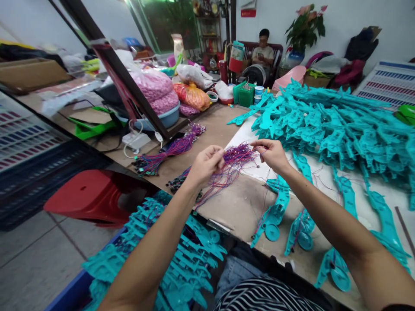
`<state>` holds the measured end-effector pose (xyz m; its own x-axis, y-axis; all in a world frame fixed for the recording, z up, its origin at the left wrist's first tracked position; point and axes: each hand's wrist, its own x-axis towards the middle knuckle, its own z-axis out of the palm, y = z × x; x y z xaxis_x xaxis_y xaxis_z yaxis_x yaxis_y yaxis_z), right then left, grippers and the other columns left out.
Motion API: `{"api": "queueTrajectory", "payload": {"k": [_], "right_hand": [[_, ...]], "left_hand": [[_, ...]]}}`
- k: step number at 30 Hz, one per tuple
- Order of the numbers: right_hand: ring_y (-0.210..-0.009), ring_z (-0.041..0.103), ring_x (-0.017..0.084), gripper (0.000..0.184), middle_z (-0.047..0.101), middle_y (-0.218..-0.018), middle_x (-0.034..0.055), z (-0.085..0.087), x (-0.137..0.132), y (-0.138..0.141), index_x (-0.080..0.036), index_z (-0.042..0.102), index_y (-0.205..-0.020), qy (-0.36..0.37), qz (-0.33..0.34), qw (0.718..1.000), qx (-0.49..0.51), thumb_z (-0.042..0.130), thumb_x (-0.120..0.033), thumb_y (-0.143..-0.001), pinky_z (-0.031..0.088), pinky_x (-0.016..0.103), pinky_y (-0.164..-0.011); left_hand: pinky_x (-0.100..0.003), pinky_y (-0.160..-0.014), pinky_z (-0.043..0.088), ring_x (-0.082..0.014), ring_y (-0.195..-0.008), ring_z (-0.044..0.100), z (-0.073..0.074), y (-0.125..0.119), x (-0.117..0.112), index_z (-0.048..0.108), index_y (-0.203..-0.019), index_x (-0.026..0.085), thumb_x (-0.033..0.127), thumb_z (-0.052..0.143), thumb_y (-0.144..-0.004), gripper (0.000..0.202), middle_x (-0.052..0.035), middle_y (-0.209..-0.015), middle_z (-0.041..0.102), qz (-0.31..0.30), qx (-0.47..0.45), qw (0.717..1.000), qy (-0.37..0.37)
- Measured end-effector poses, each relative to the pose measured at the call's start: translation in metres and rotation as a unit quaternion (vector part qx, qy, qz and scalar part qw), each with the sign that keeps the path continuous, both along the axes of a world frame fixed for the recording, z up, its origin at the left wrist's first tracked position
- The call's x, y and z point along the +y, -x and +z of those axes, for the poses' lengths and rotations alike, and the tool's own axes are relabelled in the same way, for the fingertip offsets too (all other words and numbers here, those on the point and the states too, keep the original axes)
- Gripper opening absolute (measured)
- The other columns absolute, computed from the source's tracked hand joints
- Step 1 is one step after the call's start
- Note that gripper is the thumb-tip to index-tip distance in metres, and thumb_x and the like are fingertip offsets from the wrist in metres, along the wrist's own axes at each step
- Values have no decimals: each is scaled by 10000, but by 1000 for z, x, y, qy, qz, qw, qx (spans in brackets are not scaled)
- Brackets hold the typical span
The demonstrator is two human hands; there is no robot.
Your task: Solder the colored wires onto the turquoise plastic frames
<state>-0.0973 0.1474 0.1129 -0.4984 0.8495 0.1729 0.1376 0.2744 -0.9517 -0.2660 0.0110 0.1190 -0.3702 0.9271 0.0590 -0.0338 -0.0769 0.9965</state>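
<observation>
My left hand (pixel 207 163) is closed in a pinch over the bundle of thin purple and red wires (pixel 238 156); whatever lies between its fingertips is too small to make out. Across the bundle, my right hand (pixel 270 152) pinches what looks like a thin wire, with fine strands hanging under it. Below that hand lies a turquoise plastic part (pixel 279 196) with a round disc at its lower end and wire along it. More such parts, like this turquoise part (pixel 302 229), lie spread along the table's near edge under my right forearm.
A large heap of turquoise parts (pixel 324 121) covers the table's right side. A second wire bundle (pixel 181 147) lies left. A blue crate (pixel 69 291) of turquoise parts stands below, near a red stool (pixel 87 194). A dark post (pixel 119 73) slants up; a person (pixel 263 52) sits behind.
</observation>
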Motion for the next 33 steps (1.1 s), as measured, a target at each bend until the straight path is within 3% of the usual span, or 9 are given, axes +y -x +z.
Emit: {"api": "queueTrajectory", "payload": {"k": [2, 4, 12, 17, 20, 25, 30, 33], "right_hand": [[-359, 414, 66, 283, 658, -635, 21, -4, 2, -3, -143, 753, -836, -13, -9, 1000, 0, 545, -238, -669, 312, 215, -344], [-384, 430, 65, 263, 682, -685, 31, -7, 4, -7, -149, 749, -820, -27, -15, 1000, 2, 556, -243, -668, 334, 216, -362], [-482, 519, 90, 238, 676, -699, 28, -3, 6, -13, -148, 720, -832, -27, -13, 999, 31, 571, -279, -700, 451, 250, -483], [-501, 528, 95, 237, 667, -691, 18, 6, 7, -20, -155, 720, -838, -54, -29, 996, 67, 618, -317, -697, 463, 261, -502], [-518, 539, 107, 234, 672, -694, 19, 17, 11, -30, -162, 732, -851, -76, -34, 994, 65, 634, -306, -694, 464, 267, -511], [-541, 574, 124, 170, 671, -680, 18, 39, 22, -58, -172, 743, -834, -138, -62, 987, 47, 674, -271, -714, 444, 262, -507], [-528, 598, 127, 193, 683, -700, 30, 47, 18, -64, -164, 717, -838, -78, -13, 995, 56, 710, -330, -739, 380, 228, -411], [-545, 579, 114, 212, 661, -692, 26, 52, 12, -67, -168, 722, -851, -84, -3, 994, 77, 706, -370, -789, 380, 226, -424]], "left_hand": [[-198, -413, 174, -65, -388, 298, 2, 0, 1, 482, -780, 207, 382, 675, -797, 261, 72, -460, 473, 88, -39, 995, -26], [-199, -412, 180, -66, -380, 296, 8, 0, 3, 472, -798, 214, 339, 647, -841, 220, 84, -449, 458, 129, -56, 989, -54], [-196, -411, 207, -72, -383, 325, 25, -8, 5, 489, -806, 222, 320, 645, -880, 198, 85, -442, 437, 118, -51, 988, -86], [-192, -417, 220, -70, -393, 334, 25, -3, 13, 477, -836, 231, 288, 604, -911, 159, 87, -469, 425, 197, -55, 974, -101], [-197, -415, 209, -71, -399, 351, 27, 1, 20, 528, -998, 226, 285, 630, -896, 156, 98, -479, 403, 223, -33, 971, -83], [-205, -438, 229, -72, -412, 370, 38, 1, 18, 574, -1229, 190, 348, 768, -786, 509, 90, -487, 450, 152, 79, 981, -92], [-205, -425, 222, -78, -425, 330, 44, -10, 20, 722, -1067, 129, 290, 732, -770, 338, 66, -466, 421, -3, 233, 972, -35], [-203, -427, 233, -92, -463, 371, 44, -22, 23, 772, -947, 137, 313, 720, -758, 263, 28, -497, 484, -70, 263, 962, 17]]}}
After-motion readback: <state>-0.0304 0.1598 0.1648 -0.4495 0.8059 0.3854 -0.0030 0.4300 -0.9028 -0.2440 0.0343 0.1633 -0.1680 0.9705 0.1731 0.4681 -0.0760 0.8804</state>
